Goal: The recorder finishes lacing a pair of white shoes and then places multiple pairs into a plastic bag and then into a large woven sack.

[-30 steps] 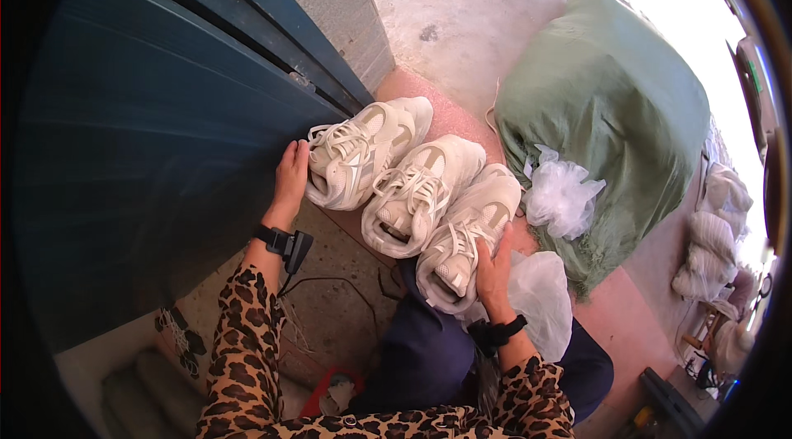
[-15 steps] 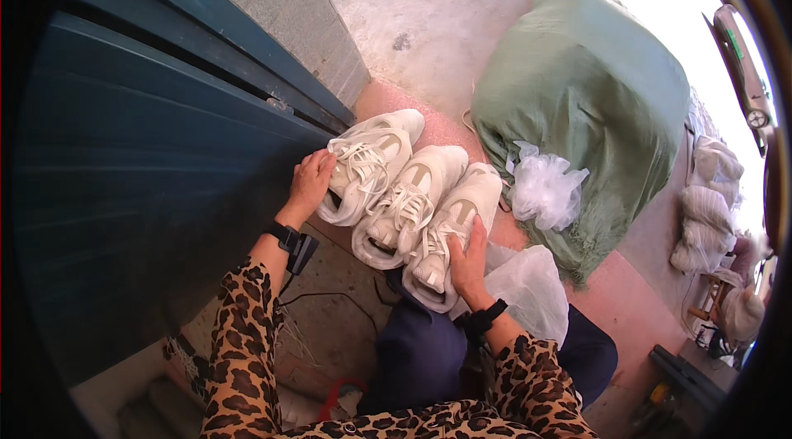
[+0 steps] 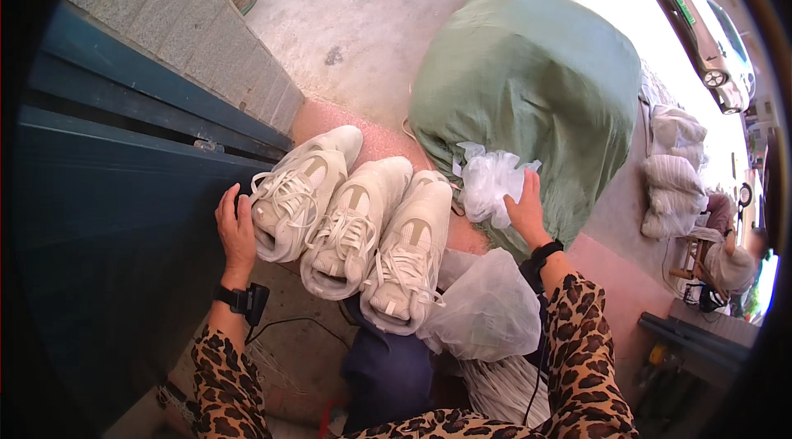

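Observation:
Several cream-white lace-up sneakers sit side by side in front of me, toes pointing away: a left sneaker (image 3: 318,177), a middle sneaker (image 3: 360,212) and a right sneaker (image 3: 410,253). My left hand (image 3: 236,234) is beside the left sneaker's heel, fingers apart and holding nothing. Over to the right, my right hand (image 3: 528,212) is at the edge of a crumpled white plastic bundle (image 3: 488,183), with thumb and fingers spread. Whether its fingertips touch the plastic is hard to tell. A translucent plastic bag (image 3: 487,307) lies by my lap, right of the sneakers.
A large green sack (image 3: 528,84) bulges ahead on the right. A dark blue metal door (image 3: 124,233) stands close on my left. White strings (image 3: 503,389) hang by my lap. Wrapped bundles (image 3: 672,191), a seated person (image 3: 730,261) and a car (image 3: 709,35) are farther right.
Both hands have come off the sneakers. My right hand has moved right to the white plastic bundle, and my left hand is now just beside the left sneaker. The view has shifted.

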Motion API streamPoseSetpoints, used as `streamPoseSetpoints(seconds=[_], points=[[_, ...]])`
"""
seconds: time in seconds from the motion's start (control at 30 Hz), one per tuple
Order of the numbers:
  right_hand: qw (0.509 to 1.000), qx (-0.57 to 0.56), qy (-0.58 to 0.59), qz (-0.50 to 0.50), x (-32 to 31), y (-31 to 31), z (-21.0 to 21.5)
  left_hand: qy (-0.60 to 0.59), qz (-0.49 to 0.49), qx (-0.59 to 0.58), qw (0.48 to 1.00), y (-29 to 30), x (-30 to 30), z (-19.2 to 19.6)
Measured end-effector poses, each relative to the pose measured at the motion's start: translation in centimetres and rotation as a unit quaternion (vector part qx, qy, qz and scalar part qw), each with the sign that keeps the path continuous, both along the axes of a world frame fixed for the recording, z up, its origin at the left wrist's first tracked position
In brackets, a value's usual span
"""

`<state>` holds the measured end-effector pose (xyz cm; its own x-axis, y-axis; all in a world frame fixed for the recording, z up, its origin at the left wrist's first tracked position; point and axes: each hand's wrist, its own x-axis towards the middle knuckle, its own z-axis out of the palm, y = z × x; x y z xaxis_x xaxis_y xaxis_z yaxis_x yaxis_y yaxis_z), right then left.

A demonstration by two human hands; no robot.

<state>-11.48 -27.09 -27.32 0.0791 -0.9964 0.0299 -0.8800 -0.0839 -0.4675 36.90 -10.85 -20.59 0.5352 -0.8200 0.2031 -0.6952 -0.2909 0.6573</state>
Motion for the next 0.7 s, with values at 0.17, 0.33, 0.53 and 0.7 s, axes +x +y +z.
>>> streamPoseSetpoints(seconds=[0.17,0.33,0.53,0.7], points=[[0.966,0.045,0.178,0.183,-3.1,-4.0,-0.5,-0.095,0.000,-0.032,0.995,1.1,-2.0,3.0],[0.939,0.111,0.300,0.125,-6.6,-3.7,-3.3,-0.067,-0.087,-0.072,0.991,0.0,-7.3,6.0],[0.938,-0.226,0.026,0.262,2.8,0.2,14.6,0.522,-0.151,0.088,0.835,-1.2,-13.5,6.3],[0.855,-0.013,0.073,0.514,10.7,10.4,22.5,0.820,-0.192,0.169,0.512,-4.6,-19.4,8.6]])
